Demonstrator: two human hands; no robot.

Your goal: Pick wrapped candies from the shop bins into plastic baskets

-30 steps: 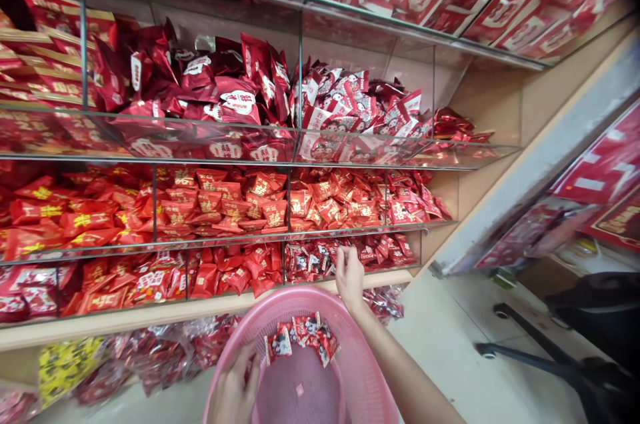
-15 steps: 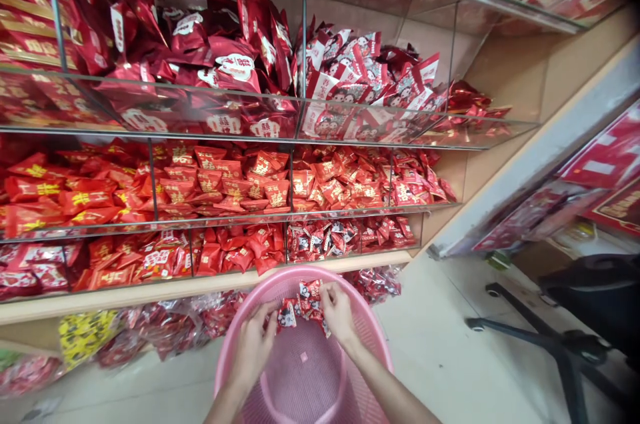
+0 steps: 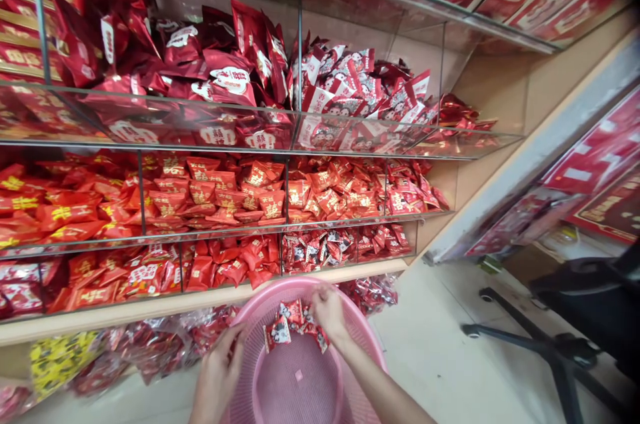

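Below the shelves stands a pink plastic basket (image 3: 381,351) with meshed walls. A few small red sweet packets (image 3: 291,312), printed with black and white figures, lie bunched at its far inner side. My right hand (image 3: 327,312) is curled closed beside and above these packets, at their right; whether anything is between its fingers is hidden. Over the basket's left rim is my left hand (image 3: 220,364), apart from the packets, its fingers loosely bent and nothing seen in them.
Glass-divided shelves (image 3: 220,237) full of red packets rise in front. Clear bags (image 3: 155,344) of packets and a yellow bag (image 3: 60,361) sit under the lowest shelf. At the right, a black wheeled chair (image 3: 545,344) stands on the tiled floor (image 3: 425,344).
My left hand has drawn back leftward from the packets to the basket's rim. The packets now lie apart from it. My right hand stays near them, more tightly curled.
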